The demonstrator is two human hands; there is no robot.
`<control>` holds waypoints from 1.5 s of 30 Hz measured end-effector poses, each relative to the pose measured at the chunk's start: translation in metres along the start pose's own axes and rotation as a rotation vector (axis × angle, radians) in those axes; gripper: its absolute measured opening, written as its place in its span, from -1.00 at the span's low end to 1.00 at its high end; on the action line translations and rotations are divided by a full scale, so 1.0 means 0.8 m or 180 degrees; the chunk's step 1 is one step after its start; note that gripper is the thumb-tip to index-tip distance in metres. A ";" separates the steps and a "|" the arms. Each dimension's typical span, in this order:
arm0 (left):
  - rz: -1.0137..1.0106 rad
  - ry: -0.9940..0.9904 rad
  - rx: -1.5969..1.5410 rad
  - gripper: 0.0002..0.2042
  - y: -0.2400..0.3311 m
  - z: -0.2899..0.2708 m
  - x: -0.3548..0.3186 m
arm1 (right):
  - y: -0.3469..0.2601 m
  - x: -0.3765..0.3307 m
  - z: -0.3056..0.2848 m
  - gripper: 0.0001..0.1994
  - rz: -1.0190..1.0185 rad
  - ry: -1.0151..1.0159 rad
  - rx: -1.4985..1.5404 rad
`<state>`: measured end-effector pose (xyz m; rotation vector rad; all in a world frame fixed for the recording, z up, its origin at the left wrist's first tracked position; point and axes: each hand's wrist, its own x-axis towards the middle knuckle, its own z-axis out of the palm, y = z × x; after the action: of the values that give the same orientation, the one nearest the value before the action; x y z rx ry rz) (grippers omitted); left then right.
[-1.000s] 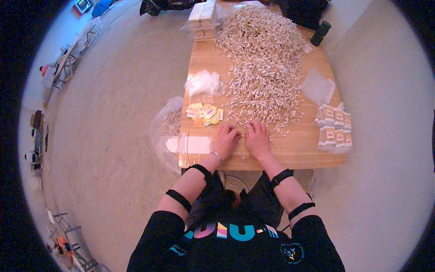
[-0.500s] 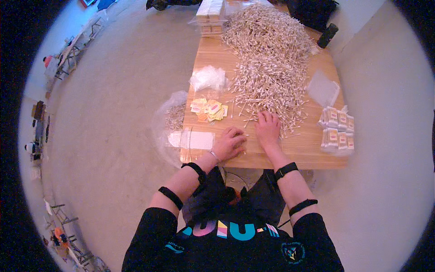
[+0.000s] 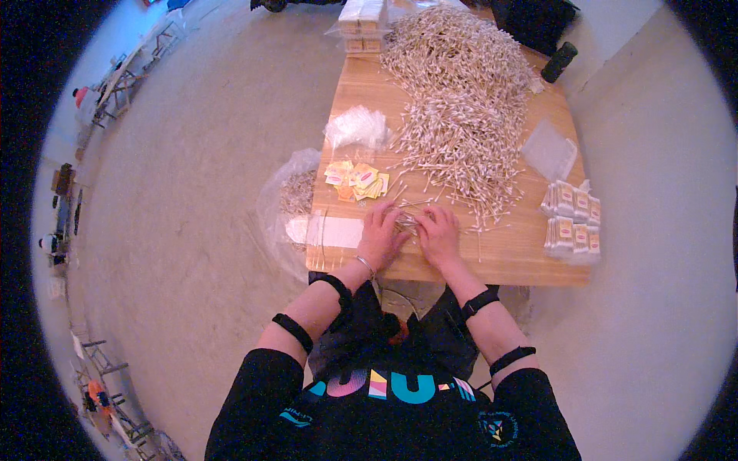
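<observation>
A large heap of cotton swabs covers the far middle of the wooden table, with loose ones straggling toward me. Near the front edge, a small bunch of cotton swabs lies between my two hands. My left hand curls its fingers against the bunch's left end. From the other side my right hand closes on its right end. The fingers partly hide the swabs. Beside my left hand lies a white rectangular sheet, and beyond it is a scatter of yellow printed cards.
Crumpled clear plastic bags lie at the left. Stacked packets with yellow labels sit at the right edge, near a flat clear bag. White boxes and a dark cylinder stand farther back. A plastic-lined bin of swabs is left of the table.
My right hand has drawn back from the heap toward my left hand, bringing swabs with it. My left hand has shifted slightly forward, and both now meet at the small bunch.
</observation>
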<state>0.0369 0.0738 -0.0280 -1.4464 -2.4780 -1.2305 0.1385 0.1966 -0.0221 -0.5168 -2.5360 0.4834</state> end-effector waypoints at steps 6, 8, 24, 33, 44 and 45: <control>0.0297 -0.0078 0.0088 -0.65 -0.001 0.001 0.011 | 0.018 -0.010 0.007 -0.85 0.0006 0.0107 0.0292; 0.0244 -0.0140 -0.0017 -0.71 -0.006 0.004 0.009 | 0.032 -0.011 0.009 -0.85 0.0128 0.0141 0.0335; 0.0402 -0.0111 -0.0209 -0.58 -0.008 -0.002 0.004 | 0.059 0.011 -0.015 -0.84 0.0857 0.0383 -0.1062; 0.0352 -0.0081 -0.0463 -0.73 -0.011 -0.006 0.005 | 0.034 0.047 -0.002 -0.78 -0.0007 -0.0112 -0.0867; 0.0311 -0.0158 -0.0682 -0.83 -0.012 0.001 0.006 | 0.013 0.050 0.039 -0.88 -0.0117 -0.0019 -0.0633; 0.0308 -0.0144 -0.0697 -0.83 -0.012 0.000 0.007 | 0.018 0.051 0.039 -0.90 -0.0173 -0.0015 -0.0633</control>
<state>0.0264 0.0752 -0.0320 -1.6382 -2.3294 -1.5053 0.0928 0.2197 -0.0367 -0.5167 -2.6099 0.2138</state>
